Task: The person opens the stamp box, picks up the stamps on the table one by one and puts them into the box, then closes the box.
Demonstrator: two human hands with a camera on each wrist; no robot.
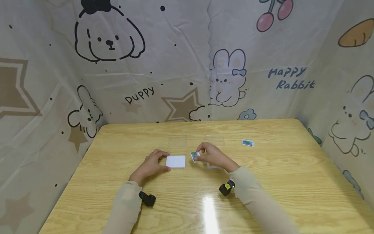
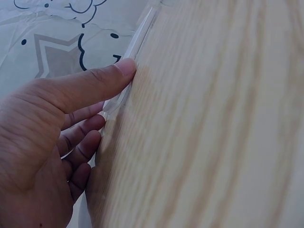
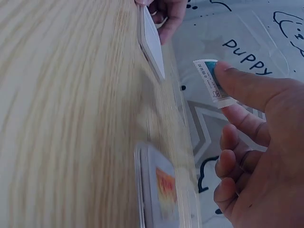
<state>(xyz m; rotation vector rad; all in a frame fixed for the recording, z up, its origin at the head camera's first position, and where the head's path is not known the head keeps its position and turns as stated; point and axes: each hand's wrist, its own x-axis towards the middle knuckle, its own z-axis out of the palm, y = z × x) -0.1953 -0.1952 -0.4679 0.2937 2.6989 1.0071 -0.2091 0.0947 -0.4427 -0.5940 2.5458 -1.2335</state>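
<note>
My left hand (image 1: 149, 165) grips the left end of a stack of blank white cards (image 1: 176, 162), thumb at the near edge and a finger at the far edge. In the right wrist view the stack (image 3: 151, 42) lies flat on the table. A small sachet (image 1: 194, 156) with crimped white ends and a blue-green print is pinched between thumb and index finger of my right hand (image 1: 214, 156). The sachet (image 3: 211, 81) is held above the table. Partly hidden below that hand is a second card stack (image 3: 164, 190) with an orange picture on its top card.
A similar small sachet (image 1: 247, 143) lies on the wooden table (image 1: 277, 175) at the back right. Two clear flat rectangles, one on the left (image 1: 177, 141) and one on the right (image 1: 216, 139), lie beyond the hands. Printed cloth (image 1: 175, 58) hangs around the table's back and sides.
</note>
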